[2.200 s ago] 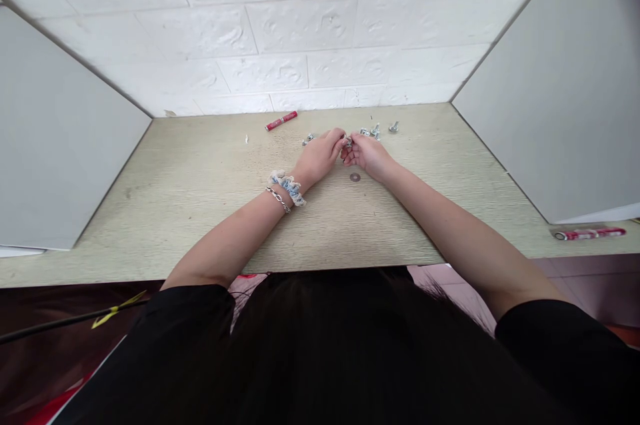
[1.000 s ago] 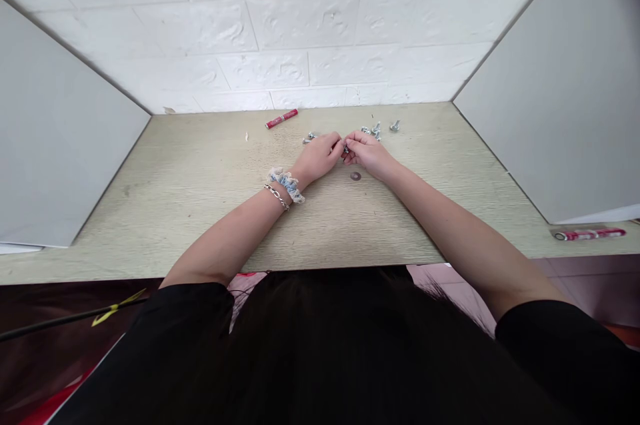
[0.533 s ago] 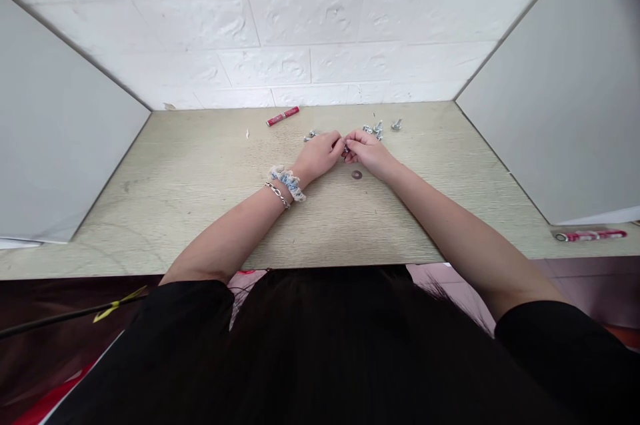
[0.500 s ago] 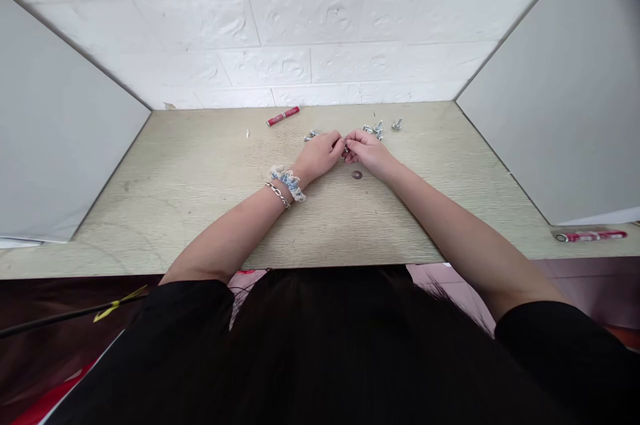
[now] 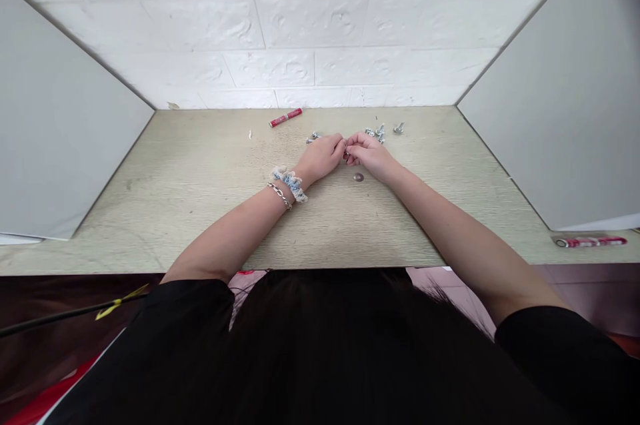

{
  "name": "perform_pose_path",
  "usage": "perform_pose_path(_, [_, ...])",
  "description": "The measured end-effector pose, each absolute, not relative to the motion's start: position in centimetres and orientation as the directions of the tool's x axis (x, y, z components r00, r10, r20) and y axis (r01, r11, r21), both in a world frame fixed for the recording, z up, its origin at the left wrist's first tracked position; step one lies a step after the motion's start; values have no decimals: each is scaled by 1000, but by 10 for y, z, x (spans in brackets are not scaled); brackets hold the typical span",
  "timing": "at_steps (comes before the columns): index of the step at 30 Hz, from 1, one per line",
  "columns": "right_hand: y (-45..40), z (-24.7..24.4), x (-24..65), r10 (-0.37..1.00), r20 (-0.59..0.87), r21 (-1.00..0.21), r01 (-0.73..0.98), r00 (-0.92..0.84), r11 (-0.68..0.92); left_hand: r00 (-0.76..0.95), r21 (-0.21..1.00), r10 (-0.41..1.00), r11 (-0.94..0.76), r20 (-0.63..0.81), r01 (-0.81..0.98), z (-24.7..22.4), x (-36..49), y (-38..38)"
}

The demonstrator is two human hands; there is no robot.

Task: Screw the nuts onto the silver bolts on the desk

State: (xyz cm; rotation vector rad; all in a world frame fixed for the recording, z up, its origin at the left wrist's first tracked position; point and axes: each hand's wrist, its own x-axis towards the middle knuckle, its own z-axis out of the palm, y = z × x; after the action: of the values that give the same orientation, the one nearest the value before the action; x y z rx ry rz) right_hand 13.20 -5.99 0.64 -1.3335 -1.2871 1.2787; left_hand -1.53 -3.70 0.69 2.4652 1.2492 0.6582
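My left hand (image 5: 324,157) and my right hand (image 5: 367,153) meet over the middle of the table, fingertips together. A small metal piece, mostly covered by the fingers, shows between them; its kind is not clear. Both hands are closed in a pinch. Just below the right hand a flat round washer (image 5: 359,177) lies on the wood. Behind the left hand are a few silvery bolts (image 5: 313,137). Beyond the right hand sits a cluster of several bolts (image 5: 379,133), with a single bolt (image 5: 399,127) to its right.
A red marker-like tube (image 5: 285,118) lies near the white brick wall (image 5: 290,18). Another red tube (image 5: 591,242) rests at the table's right front edge. Grey panels stand at left (image 5: 70,118) and right (image 5: 550,105). A small white scrap (image 5: 251,135) lies left of centre.
The view has shifted slightly. Both hands stay together in nearly the same place, with only small finger movement. The washer and the bolts lie as before.
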Motion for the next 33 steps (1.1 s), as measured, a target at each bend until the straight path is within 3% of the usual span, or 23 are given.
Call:
perform_pose_path(12, [-52,-3,133,990,-130,-988,-77,-46,-133,540,483,771,-634,337,604,9,-16,-39])
perform_pose_path(16, [-51,-2,132,983,-174,-982,-64,-58,-178,556,474,721,-692,414,544,10,-17,-41])
perform_pose_path(22, [-52,-3,134,986,-118,-992,-25,-119,-122,587,477,699,-712,409,515,10,-17,-41])
perform_pose_path(33, [-53,0,133,983,-141,-989,-23,-116,-145,578,475,713,-698,398,536,8,-17,-39])
